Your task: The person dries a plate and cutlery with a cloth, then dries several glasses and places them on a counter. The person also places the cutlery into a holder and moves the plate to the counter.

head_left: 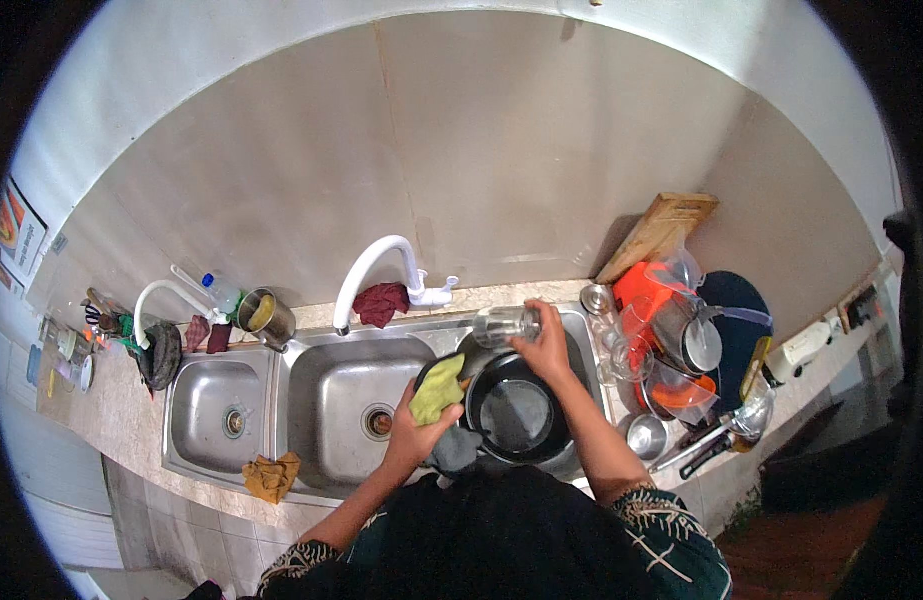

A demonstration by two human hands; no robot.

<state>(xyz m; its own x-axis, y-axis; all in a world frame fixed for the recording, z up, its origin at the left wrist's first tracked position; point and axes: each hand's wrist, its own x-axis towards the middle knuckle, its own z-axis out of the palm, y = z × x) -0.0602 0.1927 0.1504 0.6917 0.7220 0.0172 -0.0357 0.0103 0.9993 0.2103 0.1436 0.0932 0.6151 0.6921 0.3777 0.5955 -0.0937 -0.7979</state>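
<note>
My left hand (pixel 414 441) grips a yellow-green cloth (pixel 437 390) with a dark object behind it, only partly visible. In my right hand (pixel 545 346) is a clear drinking glass (pixel 499 327), tilted onto its side above the sink's right end. Below it sits a black pan (pixel 517 411) that appears to hold some water. A dark grey cloth (pixel 455 450) lies at the pan's left, close to my body. The white curved faucet (pixel 365 268) rises behind the large steel basin (pixel 341 390), with a maroon cloth (pixel 382 303) at its base.
Right of the sink are stacked glasses (pixel 631 357), an orange container (pixel 638 289), a steel pot (pixel 647 436), ladles and a wooden cutting board (pixel 660 225). To the left are a smaller basin (pixel 214 412), a brown cloth (pixel 272 478), a metal cup (pixel 266 318) and a second faucet (pixel 158 291).
</note>
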